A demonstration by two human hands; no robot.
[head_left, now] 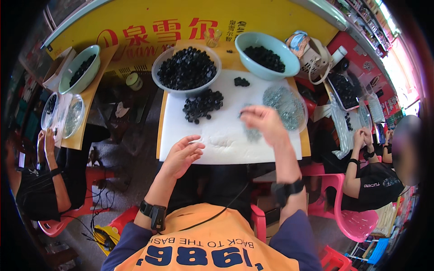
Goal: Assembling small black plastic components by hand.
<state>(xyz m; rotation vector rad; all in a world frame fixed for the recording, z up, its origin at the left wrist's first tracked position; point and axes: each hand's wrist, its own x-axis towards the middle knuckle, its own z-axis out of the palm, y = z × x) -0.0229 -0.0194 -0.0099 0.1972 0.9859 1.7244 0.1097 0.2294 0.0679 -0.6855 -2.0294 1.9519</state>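
My right hand (263, 121) is raised over the right half of a white foam sheet (217, 151), thumb and fingertips pinched on a small dark piece (240, 114). Close by my left hand (183, 156), at the sheet's near edge, there is nothing held; its fingers are loosely bent and apart. A heap of small black round parts (202, 105) lies on the sheet, and a little cluster of black parts (242, 81) sits farther back. Beside my right hand is a see-through dish of small greyish metal pieces (282, 107). A few similar pieces (252, 134) lie below that hand.
At the back stand a whitish bowl (159, 82) full of black parts and a pale green bowl (289, 67) holding more. A glass cup (212, 38) is between them. A person (49, 180) works at a left table, another person (373, 187) on the right. A bag (316, 56) stands beyond.
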